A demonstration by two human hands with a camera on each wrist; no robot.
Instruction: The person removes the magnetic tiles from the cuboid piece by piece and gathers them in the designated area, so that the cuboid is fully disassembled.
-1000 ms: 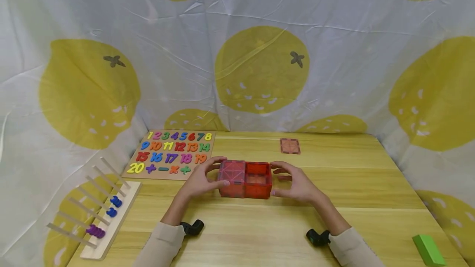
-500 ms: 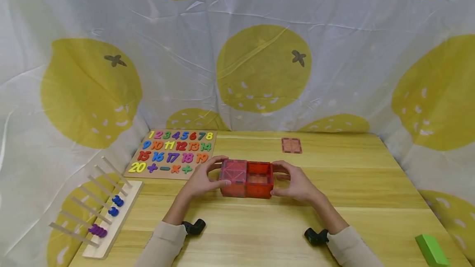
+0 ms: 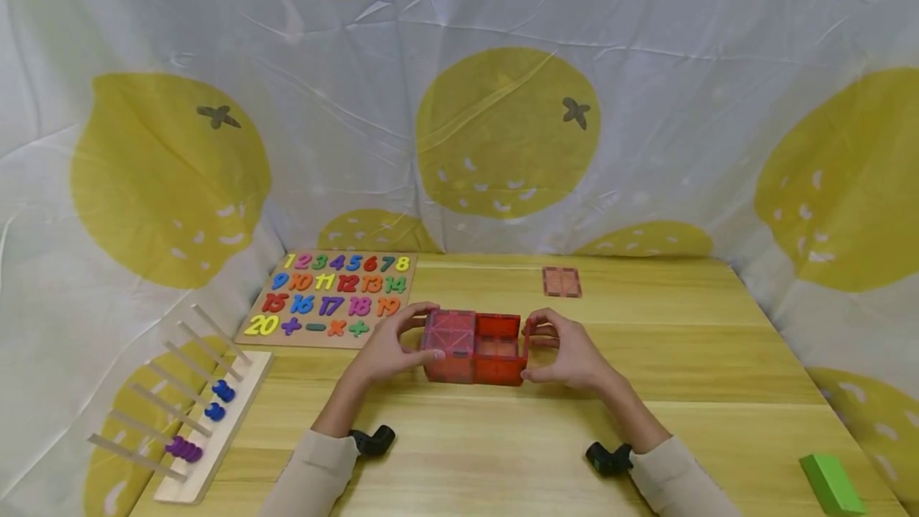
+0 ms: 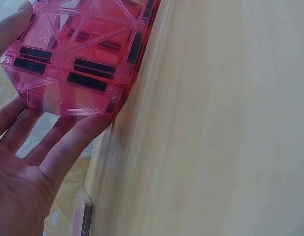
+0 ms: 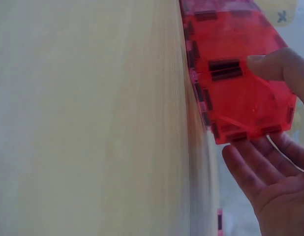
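Note:
A low box of red translucent magnetic tiles (image 3: 449,367) stands on the table before me. Its left half has a pinkish square tile (image 3: 451,331) on top, while the right half is uncovered. My left hand (image 3: 388,348) grips the left end, thumb at the front and fingers round the back. At the right end, my right hand (image 3: 574,353) pinches the red end tile (image 5: 253,101) between thumb and fingers. That tile leans outward, its far upper corner apart from the box wall and its near edge close to it.
Behind the box lies a flat pinkish square tile (image 3: 562,282). A number puzzle board (image 3: 247,339) is at the back left, with a wooden peg rack (image 3: 233,413) holding blue and purple pieces in front of it. One green block (image 3: 831,485) sits near the right edge. A lemon-print curtain (image 3: 646,158) hangs behind.
My right hand has closed in on the box's right end, and the end tile now tilts out to the right from it. The left hand keeps its grip on the left end.

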